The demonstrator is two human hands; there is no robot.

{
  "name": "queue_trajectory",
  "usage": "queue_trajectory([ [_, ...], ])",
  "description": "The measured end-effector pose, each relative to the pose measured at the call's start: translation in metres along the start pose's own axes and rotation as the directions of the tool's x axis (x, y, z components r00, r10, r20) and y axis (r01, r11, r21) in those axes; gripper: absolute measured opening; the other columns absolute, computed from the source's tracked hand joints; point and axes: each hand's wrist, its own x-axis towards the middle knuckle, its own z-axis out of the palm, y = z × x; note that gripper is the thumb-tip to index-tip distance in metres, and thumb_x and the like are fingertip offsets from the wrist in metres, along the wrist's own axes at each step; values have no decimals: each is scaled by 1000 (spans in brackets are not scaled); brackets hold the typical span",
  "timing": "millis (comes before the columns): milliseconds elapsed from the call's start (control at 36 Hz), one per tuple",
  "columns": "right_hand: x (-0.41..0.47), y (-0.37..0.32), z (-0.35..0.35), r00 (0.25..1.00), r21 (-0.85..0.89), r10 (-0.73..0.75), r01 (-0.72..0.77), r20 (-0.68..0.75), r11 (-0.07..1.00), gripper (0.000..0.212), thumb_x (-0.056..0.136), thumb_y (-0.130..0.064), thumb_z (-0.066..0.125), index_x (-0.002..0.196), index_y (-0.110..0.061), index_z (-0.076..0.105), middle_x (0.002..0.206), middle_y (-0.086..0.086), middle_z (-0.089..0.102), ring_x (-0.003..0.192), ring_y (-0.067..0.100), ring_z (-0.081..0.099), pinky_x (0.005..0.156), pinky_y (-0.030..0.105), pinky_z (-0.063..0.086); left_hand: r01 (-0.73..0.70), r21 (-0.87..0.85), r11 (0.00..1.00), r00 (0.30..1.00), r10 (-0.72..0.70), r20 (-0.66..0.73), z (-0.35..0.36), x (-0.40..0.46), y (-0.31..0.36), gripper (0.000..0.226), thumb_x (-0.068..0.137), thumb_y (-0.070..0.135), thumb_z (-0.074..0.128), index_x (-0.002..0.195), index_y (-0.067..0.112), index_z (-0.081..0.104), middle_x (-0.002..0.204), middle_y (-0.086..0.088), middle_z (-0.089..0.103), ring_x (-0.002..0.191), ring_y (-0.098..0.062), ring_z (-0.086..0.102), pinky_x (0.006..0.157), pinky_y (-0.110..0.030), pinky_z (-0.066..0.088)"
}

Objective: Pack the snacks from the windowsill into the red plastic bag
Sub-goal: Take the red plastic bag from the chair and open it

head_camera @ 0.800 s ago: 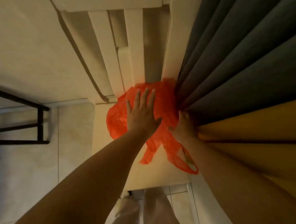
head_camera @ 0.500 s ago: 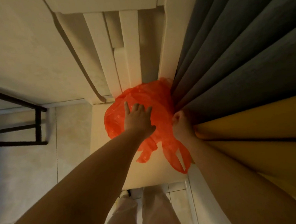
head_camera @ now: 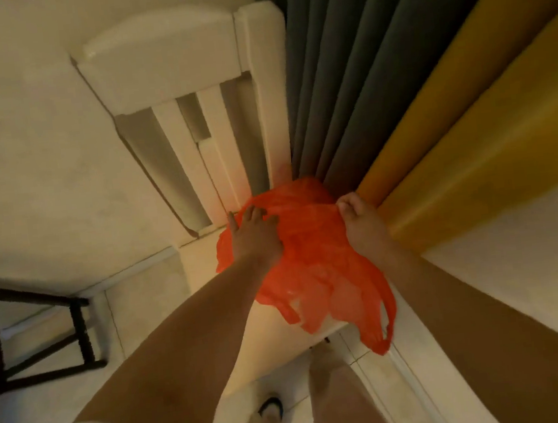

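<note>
The bag (head_camera: pixel 310 256) lies crumpled on the seat of the white chair (head_camera: pixel 188 83), pushed up against the curtain (head_camera: pixel 360 82), so what it holds, if anything, is hidden under its folds. No snacks or windowsill can be made out; the curtain covers everything to the bag's right. Your left hand (head_camera: pixel 256 237) rests on the bag's left side with the fingers bent over the plastic; how firmly they grip it is hard to tell. Your right hand (head_camera: pixel 360 216) is curled into a fist at the bag's far right edge, where it meets the curtain's yellow fold, and seems to pinch the plastic there, though the fingertips are tucked out of sight. One handle loop hangs off the seat's front edge, below the bag's body. Part of a dark stool (head_camera: pixel 43 339) is cut off well to the bag's left.

Compared with the earlier frame, your view has tipped up so the chair's whole backrest now shows. Your left hand has gone from flat and spread on the bag to bent, and your right fist has moved up the bag's edge.
</note>
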Motion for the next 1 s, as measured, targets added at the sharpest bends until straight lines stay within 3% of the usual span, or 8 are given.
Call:
queue_trajectory([
  [167,-84,0,-44,999,-308,41,-39,-2,951,49,84,-55,58,121,-23,53,119,7,61,111,26,55,87,31,40,-66,-180,982,996,74,41,-15,-53,-4,34,93,11,37,115,17,62,119,-10,63,109,-30,59,95,-38,45],
  [306,-158,25,-62,985,-701,170,-102,29,706,41,88,-45,56,122,-23,58,120,6,62,112,25,56,89,32,44,-330,-292,898,917,378,124,-42,-104,20,39,93,3,39,123,18,58,130,-8,57,118,-25,51,95,-23,34],
  [444,-222,52,-76,953,-349,304,-288,-10,892,36,92,-13,54,128,-12,55,128,8,56,117,27,52,91,25,37,-446,-318,836,820,525,229,-42,-146,52,35,98,16,41,131,19,51,141,-5,46,127,-21,42,88,-16,25],
  [583,-276,73,-97,896,116,442,-436,-38,893,13,89,-2,51,84,-13,57,76,-1,56,79,20,54,69,26,41,-651,-110,751,700,651,294,-38,-171,79,68,79,58,63,135,23,48,141,0,46,129,-21,42,104,-29,32],
  [722,-332,98,-106,864,344,502,-460,-37,819,9,90,-6,56,84,-13,56,71,6,56,62,17,52,61,28,44,-765,84,639,624,703,340,-20,-194,113,26,88,35,61,101,13,68,101,-7,60,98,-28,58,75,-33,45],
  [833,-384,117,-116,861,318,494,-439,-117,840,14,84,-24,70,87,-18,58,75,-3,58,69,14,55,57,16,42,-801,-31,598,558,764,325,-5,-231,145,20,91,14,55,105,5,66,109,-9,54,102,-26,52,77,-30,38],
  [944,-444,143,-126,834,29,517,-521,-192,853,63,70,-46,78,122,-18,57,107,5,65,103,24,60,83,28,44,-794,-97,600,535,765,360,20,-275,177,12,88,6,50,92,10,61,102,-15,62,99,-32,58,77,-34,42],
  [1000,-476,157,-130,821,-134,528,-561,-217,817,57,75,-41,74,125,-20,57,114,7,64,110,27,58,84,29,43,-785,-130,606,526,762,377,33,-301,194,19,89,5,49,101,11,62,107,-13,64,102,-29,59,76,-27,41],
])
